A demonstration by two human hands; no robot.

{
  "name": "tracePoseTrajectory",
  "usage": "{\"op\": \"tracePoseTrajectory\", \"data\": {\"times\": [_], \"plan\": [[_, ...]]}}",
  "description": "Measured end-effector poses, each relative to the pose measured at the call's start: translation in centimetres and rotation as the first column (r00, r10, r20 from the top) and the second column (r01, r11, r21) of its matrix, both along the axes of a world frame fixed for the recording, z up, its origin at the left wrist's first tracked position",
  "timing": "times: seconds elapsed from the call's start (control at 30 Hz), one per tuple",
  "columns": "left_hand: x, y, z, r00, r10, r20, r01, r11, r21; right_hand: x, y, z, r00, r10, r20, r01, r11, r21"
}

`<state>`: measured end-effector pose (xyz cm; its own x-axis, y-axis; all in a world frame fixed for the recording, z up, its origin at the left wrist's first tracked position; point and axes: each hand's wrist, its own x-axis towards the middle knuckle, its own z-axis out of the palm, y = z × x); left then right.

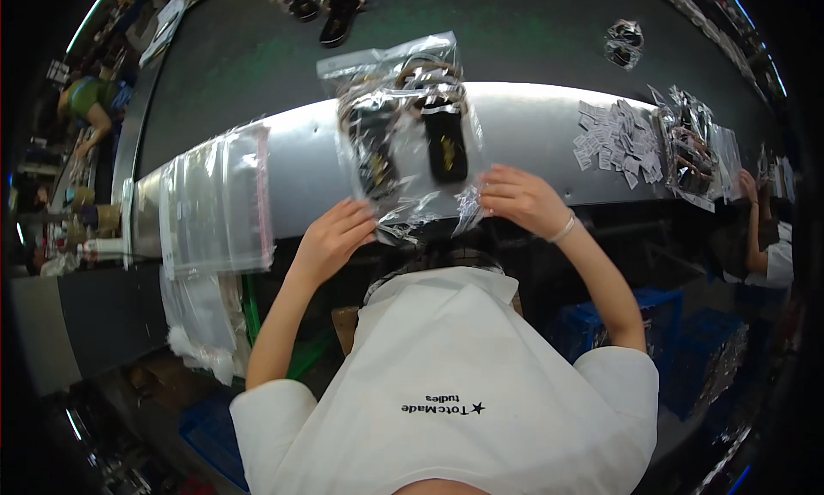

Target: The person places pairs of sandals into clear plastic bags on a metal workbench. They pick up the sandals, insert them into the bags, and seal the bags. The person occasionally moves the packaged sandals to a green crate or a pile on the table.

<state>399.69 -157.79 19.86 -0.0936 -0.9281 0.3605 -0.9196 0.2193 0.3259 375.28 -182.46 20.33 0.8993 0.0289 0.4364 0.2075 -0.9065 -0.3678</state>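
Observation:
A clear plastic bag (410,156) lies in front of me across the bench edge, with a pair of black sandals (445,139) inside it. Both sandals show dark insoles with gold marks, and their straps are at the far end. My left hand (337,235) grips the near left corner of the bag, fingers bent over the film. At the near right corner, my right hand (521,200) pinches the plastic between thumb and fingers. A thin bracelet circles the right wrist.
Flat clear bags (219,203) are stacked at left, some overhanging the edge. Small white labels (620,141) lie in a pile at right, beside bagged sandals (689,147). Loose sandals (343,10) rest on the dark belt (532,40). Another person's arm (754,229) shows far right; blue crates (657,323) stand below.

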Motion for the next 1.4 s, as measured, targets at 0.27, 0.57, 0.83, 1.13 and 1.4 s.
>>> {"op": "tracePoseTrajectory", "data": {"times": [0.27, 0.57, 0.83, 1.13, 1.4], "plan": [[-6.7, 7.8, -5.6, -0.32, 0.658, -0.682, 0.067, 0.734, 0.676, -5.4, 11.4, -8.2, 0.823, -0.159, -0.545, 0.496, -0.265, 0.827], [-9.9, -12.4, 3.9, 0.337, 0.203, -0.919, 0.318, 0.895, 0.314, -12.2, -0.6, -2.0, 0.77, -0.609, -0.192, 0.132, -0.142, 0.981], [-5.7, -24.7, 11.7, 0.886, -0.195, -0.422, 0.231, 0.972, 0.037, -36.1, -21.8, 8.1, 0.422, -0.904, 0.073, 0.033, 0.096, 0.995], [19.8, -31.3, -4.2, 0.827, 0.508, 0.24, -0.551, 0.818, 0.168, -42.8, -34.8, -0.8, 0.04, -0.934, -0.356, 0.457, -0.299, 0.837], [17.5, -31.3, -0.1, 0.867, 0.433, 0.247, -0.495, 0.809, 0.317, -27.0, -26.9, 5.2, -0.096, -0.753, 0.651, 0.984, -0.169, -0.051]]}}
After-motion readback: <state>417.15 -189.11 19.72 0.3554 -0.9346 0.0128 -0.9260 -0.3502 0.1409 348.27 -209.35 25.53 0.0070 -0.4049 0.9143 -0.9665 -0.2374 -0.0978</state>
